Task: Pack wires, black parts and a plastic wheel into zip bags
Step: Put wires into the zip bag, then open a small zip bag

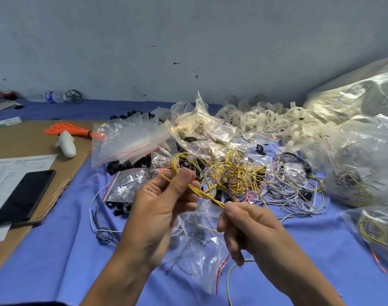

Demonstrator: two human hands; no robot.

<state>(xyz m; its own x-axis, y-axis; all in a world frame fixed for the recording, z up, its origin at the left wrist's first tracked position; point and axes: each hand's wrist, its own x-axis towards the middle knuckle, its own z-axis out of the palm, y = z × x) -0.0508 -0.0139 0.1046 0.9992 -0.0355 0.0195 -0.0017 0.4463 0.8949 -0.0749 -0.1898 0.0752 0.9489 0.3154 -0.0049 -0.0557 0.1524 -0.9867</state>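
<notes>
The left hand pinched a bunch of yellow wires between thumb and fingers. The right hand pinched the same bunch lower down (its other fingers were curled in). The bunch was up in the air over a zip bag on the blue cloth, just in front of a big tangle of wires, with black parts off to the left.
</notes>
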